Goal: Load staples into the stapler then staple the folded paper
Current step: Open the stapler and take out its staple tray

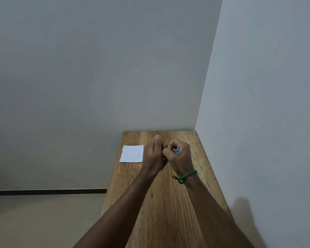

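Note:
A folded white paper (pixel 132 153) lies flat on the wooden table (pixel 161 203), at the far left. Just right of it my two hands meet above the tabletop. My right hand (pixel 179 156) is curled into a fist around a small stapler (pixel 176 150); only a blue tip and a shiny metal part show between the fingers. My left hand (pixel 153 153) is seen edge-on with the thumb pointing away from me. Its fingers are hidden, wrapped toward a dark part of the stapler between the hands. No staples are visible.
The narrow table stands in a corner, with a grey wall behind it and a white wall (pixel 258 104) along its right edge. Its left edge drops to a beige floor (pixel 43 221). A green band (pixel 184 176) circles my right wrist.

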